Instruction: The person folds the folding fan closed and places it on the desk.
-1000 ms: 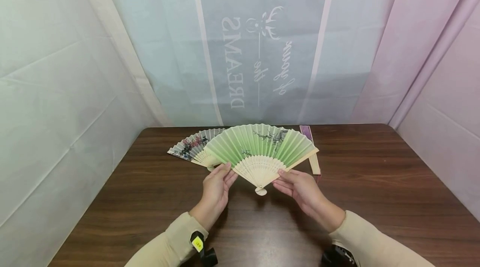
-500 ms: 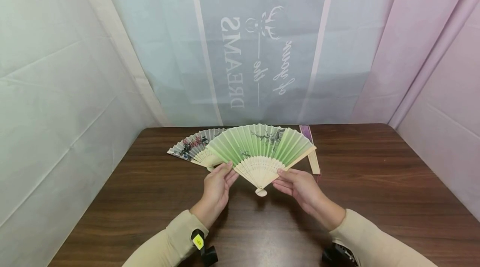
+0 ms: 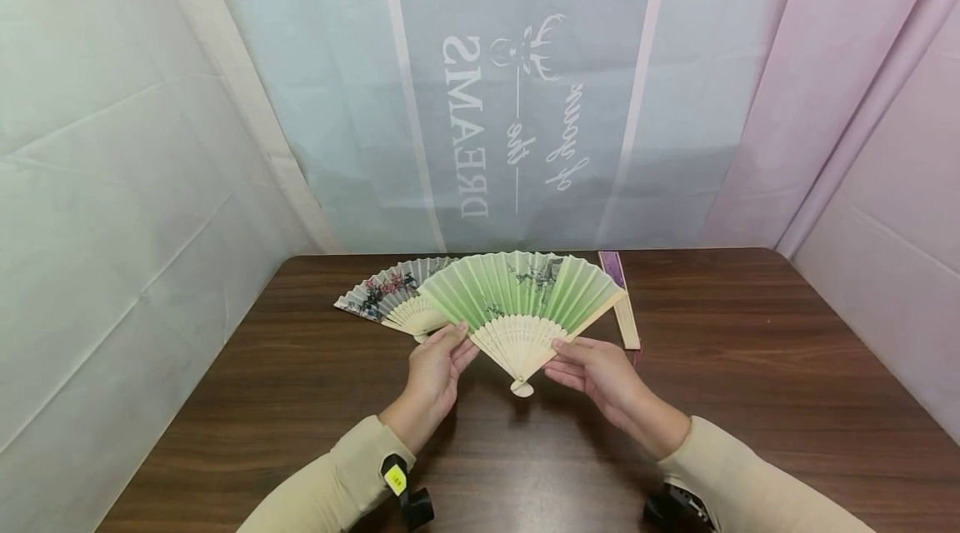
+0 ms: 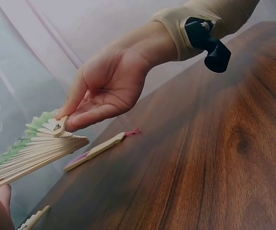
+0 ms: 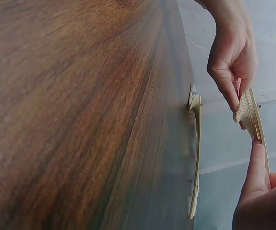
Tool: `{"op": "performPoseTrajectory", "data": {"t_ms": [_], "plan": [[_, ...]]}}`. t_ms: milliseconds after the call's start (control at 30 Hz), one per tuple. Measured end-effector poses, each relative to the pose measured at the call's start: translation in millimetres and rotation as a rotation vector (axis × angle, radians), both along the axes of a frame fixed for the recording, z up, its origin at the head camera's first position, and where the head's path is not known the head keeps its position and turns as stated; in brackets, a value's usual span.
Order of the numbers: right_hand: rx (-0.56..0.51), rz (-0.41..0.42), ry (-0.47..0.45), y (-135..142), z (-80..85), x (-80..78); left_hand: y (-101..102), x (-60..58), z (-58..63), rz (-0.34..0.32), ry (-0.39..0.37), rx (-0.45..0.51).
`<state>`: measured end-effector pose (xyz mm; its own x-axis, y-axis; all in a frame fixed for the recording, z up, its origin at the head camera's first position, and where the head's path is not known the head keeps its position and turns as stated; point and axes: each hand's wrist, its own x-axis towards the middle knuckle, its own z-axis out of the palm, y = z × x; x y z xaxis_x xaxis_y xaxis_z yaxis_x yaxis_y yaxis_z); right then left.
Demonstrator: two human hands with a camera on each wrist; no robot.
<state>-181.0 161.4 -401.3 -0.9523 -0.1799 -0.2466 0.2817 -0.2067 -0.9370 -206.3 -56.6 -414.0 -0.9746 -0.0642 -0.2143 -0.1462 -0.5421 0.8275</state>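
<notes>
Between both hands a green folding fan point(image 3: 517, 287) is spread wide, raised above the table, its pivot end toward me. My left hand point(image 3: 435, 366) pinches the left outer rib between thumb and fingers. On the opposite side, my right hand point(image 3: 596, 371) pinches the right outer rib the same way. The left wrist view shows the fan's pale ribs point(image 4: 37, 153) and pivot, with the right hand point(image 4: 111, 79) at that end. Behind the green fan lies a second spread fan point(image 3: 390, 291), grey with red and dark blossoms, partly hidden.
A folded fan point(image 3: 628, 321) with a purple end and a red tassel lies at the back right of the dark wooden table point(image 3: 750, 400). Hanging cloth point(image 3: 517, 125) with printed lettering stands right behind the table's far edge.
The green fan has narrowed slightly: its right edge has come in to the left and its top sits a little lower. Both hands keep their grip, nearly in place.
</notes>
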Motion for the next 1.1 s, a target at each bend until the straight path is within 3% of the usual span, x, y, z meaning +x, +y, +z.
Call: {"op": "performPoseTrajectory", "data": {"t_ms": [1100], "plan": [[0.027,0.054,-0.006,2.1,2.9,-3.8,1.5,-4.7,0.6,-0.07,-0.009,-0.055]]}}
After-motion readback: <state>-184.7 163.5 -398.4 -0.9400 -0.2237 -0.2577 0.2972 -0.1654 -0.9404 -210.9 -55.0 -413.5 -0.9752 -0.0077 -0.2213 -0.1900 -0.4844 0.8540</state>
